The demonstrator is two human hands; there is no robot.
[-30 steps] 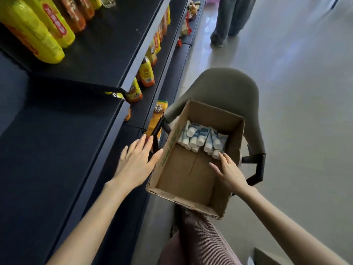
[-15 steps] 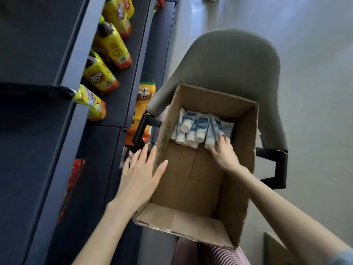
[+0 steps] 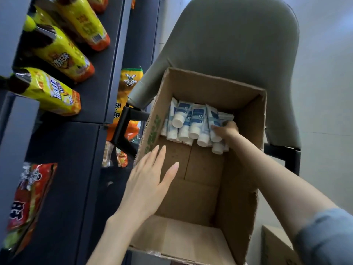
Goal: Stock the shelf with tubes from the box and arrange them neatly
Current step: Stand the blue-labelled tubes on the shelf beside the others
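Though illegible, blue-white labels [image 3: 198,113] on tubes [image 3: 194,129].

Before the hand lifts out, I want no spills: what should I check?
1. Right hand grip on the tubes: ok, fingers curl round the rightmost ones.
2. How many tubes it holds: cannot tell.
3. Left hand free to help: ok, open above the left wall of the box.
4. Box steady on the chair: cannot tell, its base is hidden.
5. Caps on the visible tubes: ok.
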